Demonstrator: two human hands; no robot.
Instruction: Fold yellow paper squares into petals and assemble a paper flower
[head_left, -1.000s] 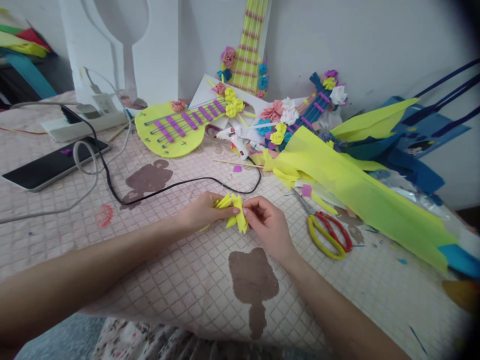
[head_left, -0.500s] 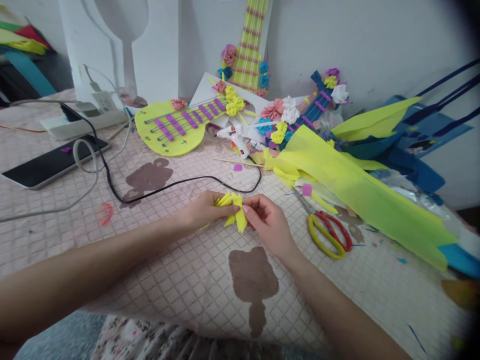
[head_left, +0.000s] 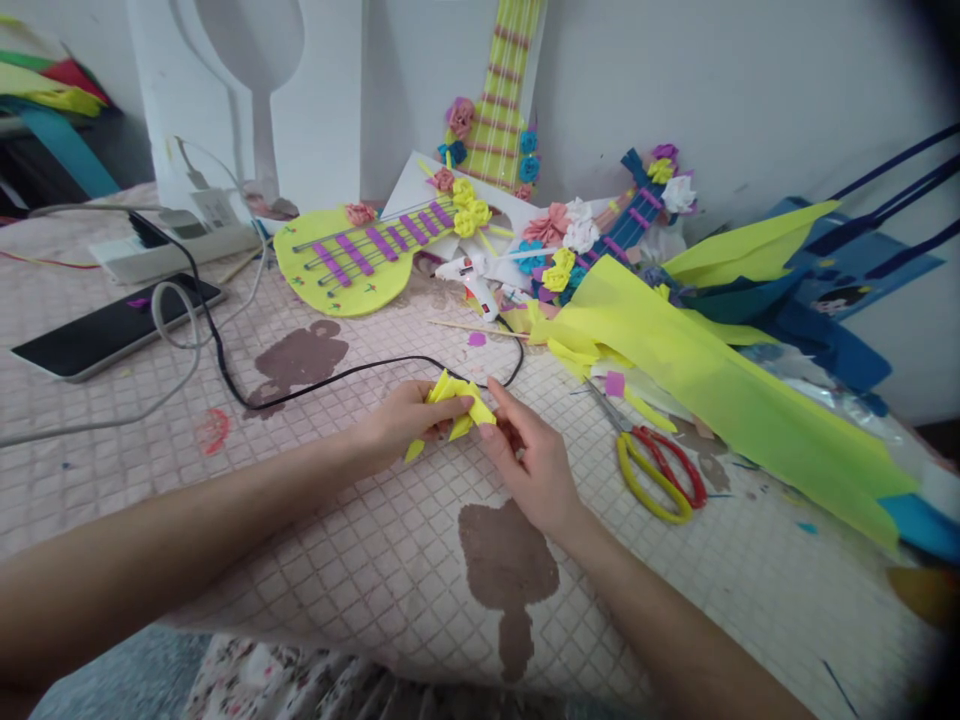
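Note:
A folded yellow paper piece (head_left: pixel 459 402) is held over the middle of the table. My left hand (head_left: pixel 409 418) pinches it, with the thumb on top, and a small yellow tip pokes out below the fingers. On the right edge of the paper rests my right hand (head_left: pixel 534 455), thumb and forefinger around that edge. Scissors (head_left: pixel 656 470) with one yellow and one red handle lie to the right of my hands. Beyond the hands, a white glue gun (head_left: pixel 472 280) lies on the table near a thin wooden stick (head_left: pixel 476 328).
A yellow guitar cutout (head_left: pixel 345 280) and paper flowers (head_left: pixel 555 230) are at the back. Yellow crepe paper (head_left: pixel 720 390) stretches across the right. On the left are a phone (head_left: pixel 112 325) and a white power strip (head_left: pixel 172 250). A black cable (head_left: pixel 337 378) curves behind my hands.
The yellow paper has tilted and its flaps have shifted between my fingers. My right forefinger has lifted and straightened along the paper's edge. The view has shifted slightly.

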